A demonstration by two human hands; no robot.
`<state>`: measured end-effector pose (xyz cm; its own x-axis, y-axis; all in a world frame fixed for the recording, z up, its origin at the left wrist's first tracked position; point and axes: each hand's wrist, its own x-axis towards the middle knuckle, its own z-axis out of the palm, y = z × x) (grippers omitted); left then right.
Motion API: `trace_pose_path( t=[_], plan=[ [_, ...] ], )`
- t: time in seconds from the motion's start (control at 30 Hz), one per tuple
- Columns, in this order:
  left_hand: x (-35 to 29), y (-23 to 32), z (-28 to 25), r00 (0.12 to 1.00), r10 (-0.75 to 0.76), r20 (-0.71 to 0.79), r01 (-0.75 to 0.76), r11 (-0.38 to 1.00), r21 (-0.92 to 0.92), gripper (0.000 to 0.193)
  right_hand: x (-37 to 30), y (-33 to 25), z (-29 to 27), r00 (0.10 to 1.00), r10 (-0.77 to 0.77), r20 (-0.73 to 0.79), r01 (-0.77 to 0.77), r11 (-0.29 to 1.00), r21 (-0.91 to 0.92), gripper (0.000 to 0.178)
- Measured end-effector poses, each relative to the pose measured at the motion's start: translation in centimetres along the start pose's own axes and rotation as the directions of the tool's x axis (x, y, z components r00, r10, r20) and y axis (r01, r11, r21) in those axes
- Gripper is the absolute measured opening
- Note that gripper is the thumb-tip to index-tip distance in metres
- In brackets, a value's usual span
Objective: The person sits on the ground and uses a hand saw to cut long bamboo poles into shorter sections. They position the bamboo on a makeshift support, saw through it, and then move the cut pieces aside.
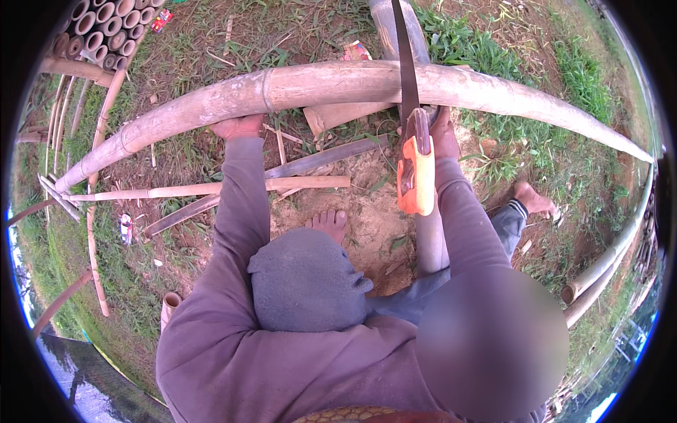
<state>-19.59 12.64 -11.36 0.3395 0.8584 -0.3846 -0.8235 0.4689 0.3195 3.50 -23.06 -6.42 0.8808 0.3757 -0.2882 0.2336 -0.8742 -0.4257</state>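
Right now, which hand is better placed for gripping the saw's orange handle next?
Probably the right hand: it shows close beside the orange handle. The left hand is farther away, at the near edge of the bamboo pole.

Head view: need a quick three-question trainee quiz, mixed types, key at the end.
1. True or false: the left hand touches the long bamboo pole.

2. What colour is most of the handle of the saw?
a) green
b) orange
c) blue

3. Fill in: the stack of cut bamboo tubes is in the ____ corner of the view.

Key: 1. True. 2. b. 3. Upper left.
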Motion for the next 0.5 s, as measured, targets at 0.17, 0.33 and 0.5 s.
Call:
trace_pose_path(
  t=[0.17,0.33,0.5],
  plan=[
    [-0.9,0.5,0.4,1.000,-0.030,-0.004,0.029,0.999,-0.045,0.067,0.5,1.3,0.5,0.999,-0.036,0.012,0.036,0.999,0.009,0.133],
    [-1.2,1.2,0.4,0.995,-0.023,-0.099,0.021,1.000,-0.015,0.072,0.5,1.8,-0.8,1.000,-0.022,0.003,0.022,1.000,-0.006,0.130],
    [-1.2,2.4,1.0,0.994,-0.010,-0.108,0.012,1.000,0.016,0.067,-0.4,1.6,-3.7,0.998,-0.014,-0.061,0.018,0.997,0.075,0.127]
  ],
)
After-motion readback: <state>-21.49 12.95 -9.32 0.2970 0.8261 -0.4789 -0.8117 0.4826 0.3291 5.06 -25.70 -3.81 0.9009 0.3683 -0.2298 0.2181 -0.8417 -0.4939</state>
